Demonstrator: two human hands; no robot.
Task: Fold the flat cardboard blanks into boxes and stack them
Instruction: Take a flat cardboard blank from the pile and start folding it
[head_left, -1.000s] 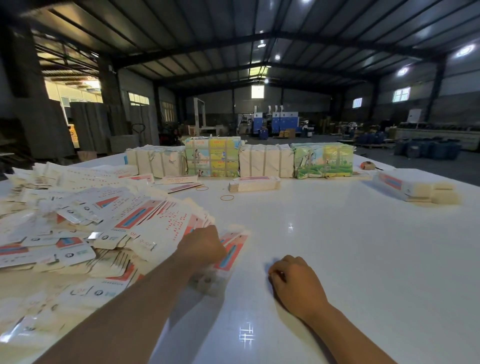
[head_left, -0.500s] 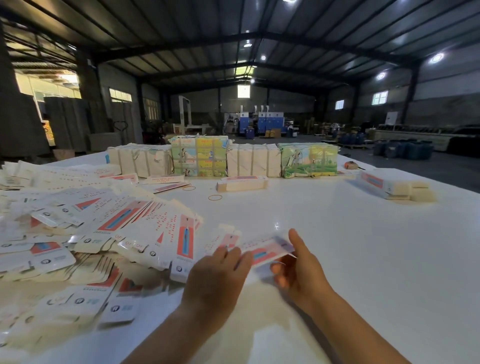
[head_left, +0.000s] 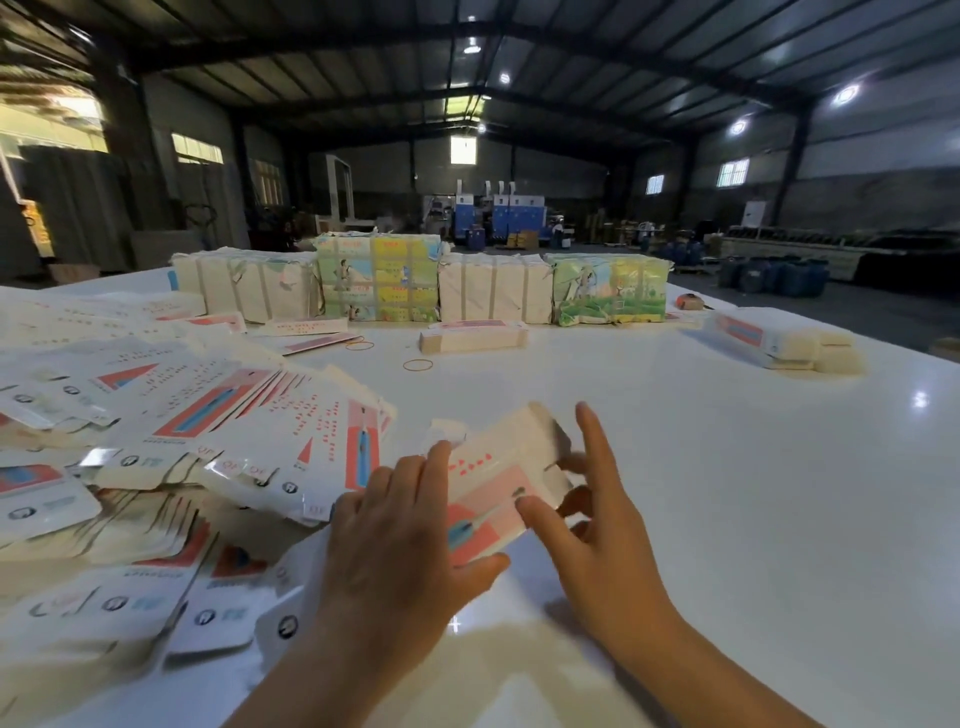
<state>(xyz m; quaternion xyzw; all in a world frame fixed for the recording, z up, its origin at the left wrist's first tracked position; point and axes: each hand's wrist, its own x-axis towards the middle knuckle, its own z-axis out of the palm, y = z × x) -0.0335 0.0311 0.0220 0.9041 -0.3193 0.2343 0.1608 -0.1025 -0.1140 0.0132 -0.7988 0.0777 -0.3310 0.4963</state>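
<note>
Blank: one printed cardboard blank (head_left: 493, 483) is up off the white tabletop (head_left: 727, 467), between both hands, just beside the loose pile of blanks (head_left: 182, 441)
Left hand (head_left: 400, 545): grips its near end — thumb under, fingers over
Right hand (head_left: 597, 519): pinches the far end, index finger straight
Far side: wrapped bundles (head_left: 415, 283) in a row

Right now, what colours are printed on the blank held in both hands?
White blank with pink panel, blue shape; head view.
</note>
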